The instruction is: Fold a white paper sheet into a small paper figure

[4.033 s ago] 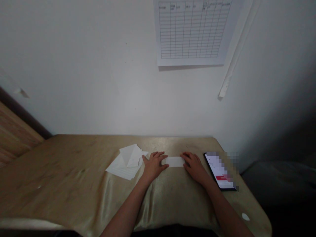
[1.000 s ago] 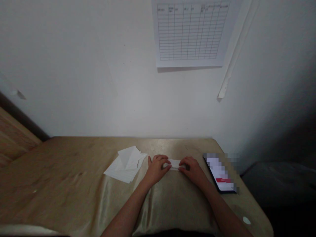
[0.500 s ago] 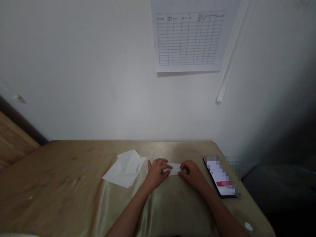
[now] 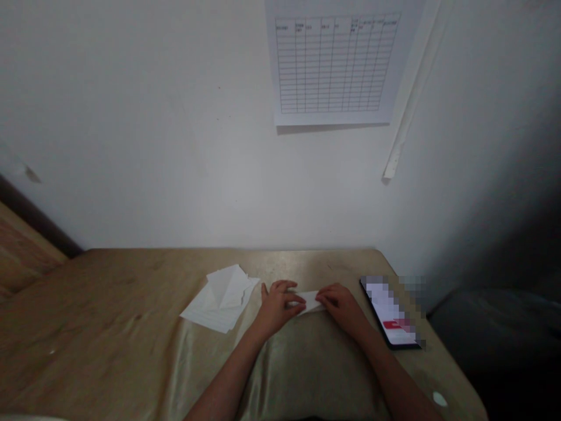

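A small piece of white paper [image 4: 310, 300] lies between my hands on the cloth-covered table and looks folded. My left hand [image 4: 280, 304] grips its left end, thumb and fingers closed on the edge. At the other end, my right hand [image 4: 336, 300] pinches the paper's right edge between thumb and fingertips. Left of my left hand lies a loose stack of white paper sheets [image 4: 210, 313], with a creased piece on top.
A phone [image 4: 390, 321] with a lit, partly blurred screen lies at the right table edge. Below it sits a small white scrap [image 4: 439, 399]. A printed grid sheet [image 4: 333, 70] hangs on the wall behind the table [image 4: 131, 304].
My right hand's fingers have closed more tightly and shifted slightly left over the paper's right end. My left hand has stayed almost in place.
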A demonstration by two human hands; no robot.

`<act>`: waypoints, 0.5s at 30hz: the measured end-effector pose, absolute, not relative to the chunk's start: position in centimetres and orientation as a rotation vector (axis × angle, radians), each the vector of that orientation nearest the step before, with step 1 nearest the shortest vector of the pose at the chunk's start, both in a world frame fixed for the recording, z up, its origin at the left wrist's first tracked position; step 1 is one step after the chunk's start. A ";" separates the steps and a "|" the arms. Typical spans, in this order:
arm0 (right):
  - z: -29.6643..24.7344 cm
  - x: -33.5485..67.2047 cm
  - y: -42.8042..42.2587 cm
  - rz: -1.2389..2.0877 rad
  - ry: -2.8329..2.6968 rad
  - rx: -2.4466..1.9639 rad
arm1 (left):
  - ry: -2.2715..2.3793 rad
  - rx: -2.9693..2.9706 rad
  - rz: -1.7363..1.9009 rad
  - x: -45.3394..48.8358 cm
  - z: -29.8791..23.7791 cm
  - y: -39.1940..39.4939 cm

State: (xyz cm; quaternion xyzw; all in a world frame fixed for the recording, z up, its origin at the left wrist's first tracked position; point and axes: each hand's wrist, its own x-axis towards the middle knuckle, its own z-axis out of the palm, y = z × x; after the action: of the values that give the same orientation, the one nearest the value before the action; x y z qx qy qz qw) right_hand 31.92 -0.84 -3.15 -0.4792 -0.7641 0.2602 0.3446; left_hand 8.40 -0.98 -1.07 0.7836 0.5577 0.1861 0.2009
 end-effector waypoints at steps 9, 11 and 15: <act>-3.1 32.0 -1.1 0.669 -1.943 -1.314 | 1.521 2.225 0.513 8.2 -1.5 -0.9; -3.2 32.1 -1.2 0.666 -1.927 -1.347 | 1.521 2.234 0.543 8.1 -1.7 -0.7; -3.6 32.3 -1.1 0.624 -1.891 -1.381 | 1.582 2.245 0.593 8.0 -1.6 -0.6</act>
State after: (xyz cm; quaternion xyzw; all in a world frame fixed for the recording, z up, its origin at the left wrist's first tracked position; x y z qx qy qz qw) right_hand 32.33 -1.06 -3.58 -0.5335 -0.7305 0.2409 0.3516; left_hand 8.01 -0.56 -1.59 0.7881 0.5553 0.2083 0.1650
